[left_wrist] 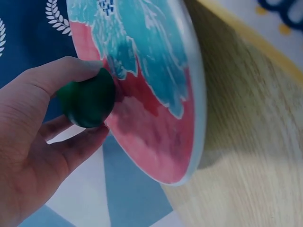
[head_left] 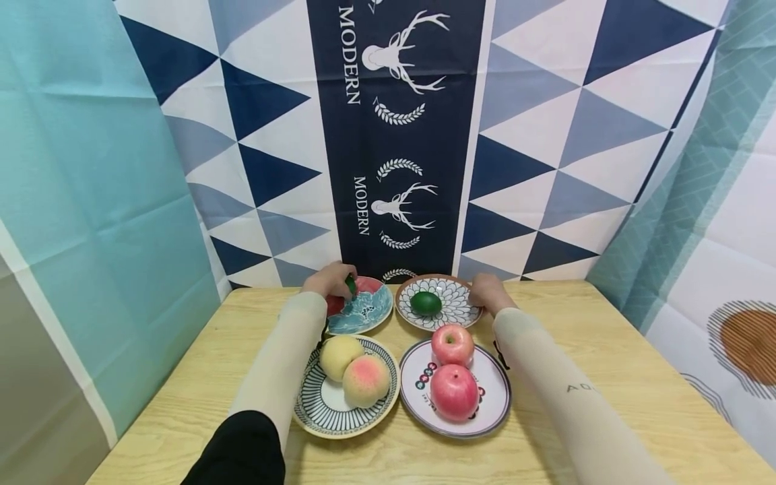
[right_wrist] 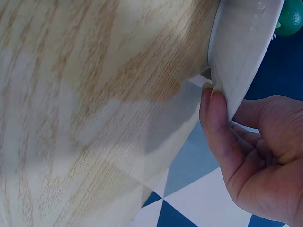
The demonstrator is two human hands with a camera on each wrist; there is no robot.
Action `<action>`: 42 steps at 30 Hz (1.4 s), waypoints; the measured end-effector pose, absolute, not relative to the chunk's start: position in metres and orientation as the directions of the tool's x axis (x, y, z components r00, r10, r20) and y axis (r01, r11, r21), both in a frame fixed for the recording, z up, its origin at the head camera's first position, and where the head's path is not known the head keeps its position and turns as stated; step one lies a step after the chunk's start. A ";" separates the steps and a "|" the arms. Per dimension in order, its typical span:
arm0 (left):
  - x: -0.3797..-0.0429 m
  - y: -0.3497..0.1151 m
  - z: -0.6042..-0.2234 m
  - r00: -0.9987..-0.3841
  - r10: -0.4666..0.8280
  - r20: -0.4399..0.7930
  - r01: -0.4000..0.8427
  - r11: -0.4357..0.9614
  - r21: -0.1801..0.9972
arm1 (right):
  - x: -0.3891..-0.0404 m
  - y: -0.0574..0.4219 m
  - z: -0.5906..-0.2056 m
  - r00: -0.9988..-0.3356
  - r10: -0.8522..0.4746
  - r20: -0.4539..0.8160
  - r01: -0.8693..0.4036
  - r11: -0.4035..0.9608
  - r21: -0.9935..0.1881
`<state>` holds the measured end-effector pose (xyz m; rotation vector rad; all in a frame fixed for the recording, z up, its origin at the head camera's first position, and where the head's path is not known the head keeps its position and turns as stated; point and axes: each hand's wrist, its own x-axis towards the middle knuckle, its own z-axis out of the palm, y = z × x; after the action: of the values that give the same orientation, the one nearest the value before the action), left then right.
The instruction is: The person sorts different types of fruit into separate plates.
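My left hand point(head_left: 330, 279) pinches a dark green lime-like fruit point(left_wrist: 90, 101) between thumb and fingers. The fruit sits right at the surface of a red and turquoise plate point(head_left: 370, 311) at the back left. My right hand point(head_left: 490, 294) grips the right rim of a brown-edged plate with a petal pattern point(head_left: 457, 306), thumb on the upper side and fingers curled under its pale underside point(right_wrist: 241, 52). A second green fruit point(head_left: 426, 304) lies on the left part of that petal plate.
In front on the left, a striped plate point(head_left: 312, 397) bears a yellowish fruit point(head_left: 339, 357) and a peach point(head_left: 366, 381). A white plate point(head_left: 494, 397) beside it carries two apples point(head_left: 455, 393). The wooden table point(head_left: 254, 323) ends at a patterned cloth backdrop point(head_left: 400, 148).
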<state>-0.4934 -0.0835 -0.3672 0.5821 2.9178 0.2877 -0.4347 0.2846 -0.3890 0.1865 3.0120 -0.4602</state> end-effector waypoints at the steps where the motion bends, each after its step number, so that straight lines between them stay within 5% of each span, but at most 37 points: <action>1: -0.493 -0.083 -0.365 -0.912 0.395 -0.106 0.365 0.903 0.227 | -0.435 0.285 -0.389 -0.988 0.109 -0.105 0.136 0.945 -0.298; 18: -0.489 -0.052 -0.338 -0.833 0.551 -0.039 0.537 0.824 0.181 | -0.434 0.285 -0.388 -0.985 0.121 -0.123 0.155 0.934 -0.322; 42: -0.460 0.051 -0.310 -0.659 0.751 -0.048 0.730 0.653 0.201 | -0.434 0.286 -0.392 -0.987 0.120 -0.108 0.151 0.928 -0.341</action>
<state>-0.4604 0.0513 -0.3098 1.2326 2.7398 0.2483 -0.4337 0.2859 -0.3919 0.2113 3.0010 -0.5402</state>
